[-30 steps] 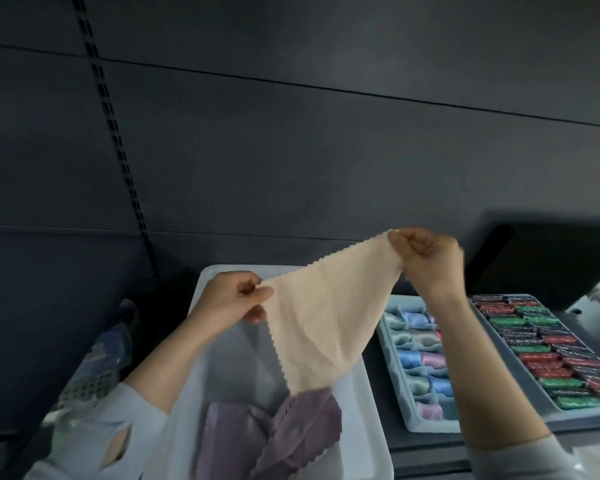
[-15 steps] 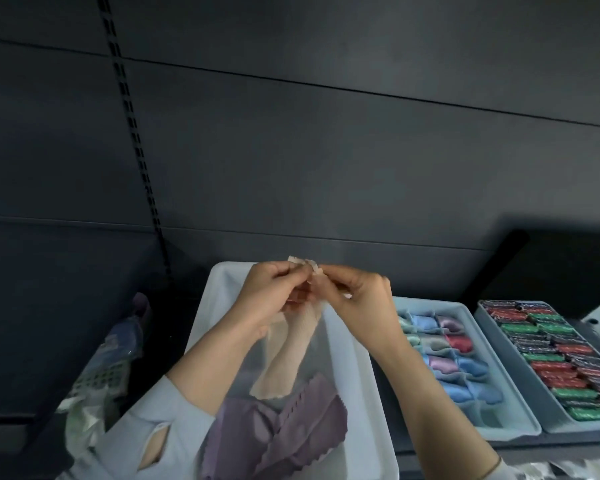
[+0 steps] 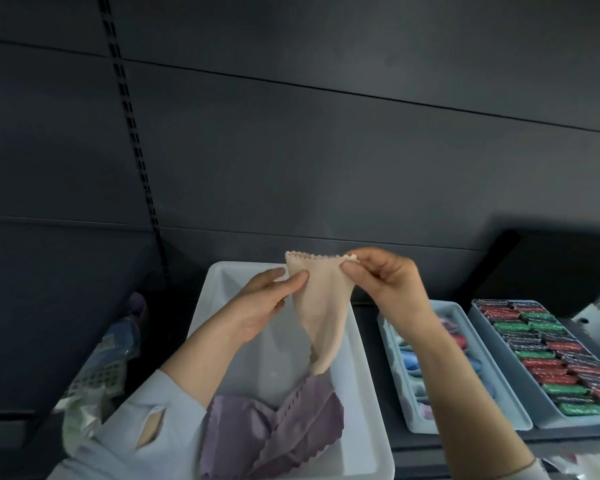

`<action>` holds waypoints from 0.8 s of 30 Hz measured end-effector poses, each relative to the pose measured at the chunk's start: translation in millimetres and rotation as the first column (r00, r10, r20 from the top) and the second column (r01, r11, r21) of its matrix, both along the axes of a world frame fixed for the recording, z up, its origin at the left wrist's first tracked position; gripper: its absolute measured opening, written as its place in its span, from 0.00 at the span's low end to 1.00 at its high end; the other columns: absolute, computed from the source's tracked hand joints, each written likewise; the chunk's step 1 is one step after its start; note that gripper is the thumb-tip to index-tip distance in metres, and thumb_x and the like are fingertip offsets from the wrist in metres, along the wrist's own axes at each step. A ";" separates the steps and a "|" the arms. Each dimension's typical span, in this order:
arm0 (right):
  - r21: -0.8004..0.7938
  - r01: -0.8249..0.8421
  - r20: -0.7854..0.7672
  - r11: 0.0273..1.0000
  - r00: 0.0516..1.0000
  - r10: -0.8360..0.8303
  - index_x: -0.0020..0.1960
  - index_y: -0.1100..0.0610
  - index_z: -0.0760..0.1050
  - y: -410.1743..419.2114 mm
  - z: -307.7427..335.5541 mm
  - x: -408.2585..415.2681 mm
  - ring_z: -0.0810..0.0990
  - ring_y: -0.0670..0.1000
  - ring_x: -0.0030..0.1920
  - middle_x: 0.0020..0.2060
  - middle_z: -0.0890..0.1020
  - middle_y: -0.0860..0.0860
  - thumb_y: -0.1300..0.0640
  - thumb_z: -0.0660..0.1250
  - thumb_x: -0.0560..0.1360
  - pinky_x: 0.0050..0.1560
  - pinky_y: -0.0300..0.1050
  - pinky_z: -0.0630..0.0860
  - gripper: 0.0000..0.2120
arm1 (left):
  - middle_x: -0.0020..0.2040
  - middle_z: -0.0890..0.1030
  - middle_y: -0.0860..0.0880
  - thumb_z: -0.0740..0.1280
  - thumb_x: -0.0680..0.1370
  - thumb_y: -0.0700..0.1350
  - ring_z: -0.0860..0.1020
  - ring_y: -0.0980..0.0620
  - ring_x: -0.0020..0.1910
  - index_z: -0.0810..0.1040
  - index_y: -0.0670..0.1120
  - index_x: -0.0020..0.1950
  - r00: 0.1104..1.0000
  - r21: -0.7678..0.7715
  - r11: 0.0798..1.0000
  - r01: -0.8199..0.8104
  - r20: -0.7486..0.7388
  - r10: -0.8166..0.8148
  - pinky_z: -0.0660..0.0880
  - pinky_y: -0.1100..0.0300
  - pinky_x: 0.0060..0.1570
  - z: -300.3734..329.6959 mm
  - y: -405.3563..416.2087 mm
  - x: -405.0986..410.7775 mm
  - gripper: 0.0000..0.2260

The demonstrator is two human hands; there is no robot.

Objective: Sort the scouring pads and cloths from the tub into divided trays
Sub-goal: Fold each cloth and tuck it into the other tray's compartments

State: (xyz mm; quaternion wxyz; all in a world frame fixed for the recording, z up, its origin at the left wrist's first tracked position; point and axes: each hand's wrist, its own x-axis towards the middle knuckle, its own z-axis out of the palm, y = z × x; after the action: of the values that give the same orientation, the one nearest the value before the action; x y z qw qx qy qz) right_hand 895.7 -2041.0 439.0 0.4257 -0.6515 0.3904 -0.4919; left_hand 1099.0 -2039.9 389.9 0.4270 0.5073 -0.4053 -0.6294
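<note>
Left fingers: the thumb [image 3: 293, 279] and the fingers behind it pinch the left edge of the beige cloth [image 3: 321, 306], just below its top corner.
Right fingers: the thumb [image 3: 352, 270] and forefinger pinch the top right corner of the same cloth; the other fingers are curled toward the palm.
Left hand [image 3: 262, 303]: raised above the far half of the white tub [image 3: 366, 403], palm turned toward the camera, forearm running down to a pale blue sleeve [image 3: 118, 441].
Right hand [image 3: 387, 282]: held level with the left, back of the hand toward the camera, forearm crossing in front of the first divided tray [image 3: 520, 415].
Beige cloth: held in the air between both hands, folded, its zigzag-cut top edge stretched nearly level; the body hangs down and narrows to a point over the tub.
Purple cloths [image 3: 274, 434]: lying crumpled in the near end of the tub, directly below the tip of the beige cloth; whether the tip touches them cannot be determined.
White tub: on the dark counter, centre of view, far half bare.
First divided tray: just right of the tub, holding rolled cloths [image 3: 411, 362] in blue, pink and red, partly hidden by the right forearm.
Second divided tray [image 3: 475, 315]: just right of the first, filled with rows of red, green and dark scouring pads [image 3: 548, 362].
Bagged items [image 3: 97, 375]: left of the tub, contents unclear.
Background: dark panelled wall [image 3: 326, 150].
</note>
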 end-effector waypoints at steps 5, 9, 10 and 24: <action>0.018 0.110 0.015 0.994 0.994 -0.110 0.44 0.56 0.81 -2.1 10.6 -16.9 0.83 0.45 0.40 0.38 0.86 0.48 0.66 0.69 0.75 0.49 0.37 0.78 0.06 | 0.48 0.84 0.47 0.70 0.76 0.38 0.81 0.52 0.50 0.82 0.43 0.54 0.996 -0.228 0.972 -0.052 -0.087 0.033 0.76 0.62 0.58 10.3 -4.6 -2.4 0.07; 0.017 0.138 0.027 0.990 0.990 -0.139 0.46 0.60 0.81 -2.7 12.3 -26.0 0.82 0.47 0.39 0.37 0.86 0.50 0.66 0.69 0.75 0.48 0.38 0.77 0.04 | 0.42 0.85 0.51 0.72 0.74 0.37 0.81 0.57 0.43 0.84 0.46 0.45 0.981 -0.479 0.860 -0.175 -0.009 0.194 0.77 0.64 0.48 28.1 -2.3 0.4 0.05; 0.023 0.130 0.036 0.991 0.991 -0.131 0.46 0.59 0.82 -1.4 13.1 -26.7 0.83 0.47 0.39 0.37 0.86 0.50 0.66 0.70 0.75 0.48 0.37 0.77 0.04 | 0.41 0.85 0.52 0.72 0.74 0.36 0.81 0.58 0.42 0.84 0.45 0.45 0.976 -0.552 0.816 -0.171 0.017 0.216 0.76 0.66 0.47 32.7 -0.1 0.7 0.05; 0.153 0.138 -0.022 0.979 0.990 -0.136 0.41 0.63 0.78 -12.3 13.4 -18.6 0.76 0.48 0.30 0.32 0.79 0.55 0.60 0.73 0.73 0.33 0.40 0.76 0.07 | 0.37 0.78 0.50 0.72 0.76 0.42 0.74 0.55 0.36 0.79 0.44 0.42 0.963 -0.538 0.820 -0.196 0.053 0.265 0.73 0.59 0.40 26.3 -7.2 1.0 0.04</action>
State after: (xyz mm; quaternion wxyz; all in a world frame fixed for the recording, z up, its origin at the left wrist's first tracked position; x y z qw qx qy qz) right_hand 877.0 -2053.2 452.4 0.4376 -0.5911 0.4735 -0.4848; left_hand 1100.0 -2047.1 416.3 0.5965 0.4542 -0.5239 -0.4041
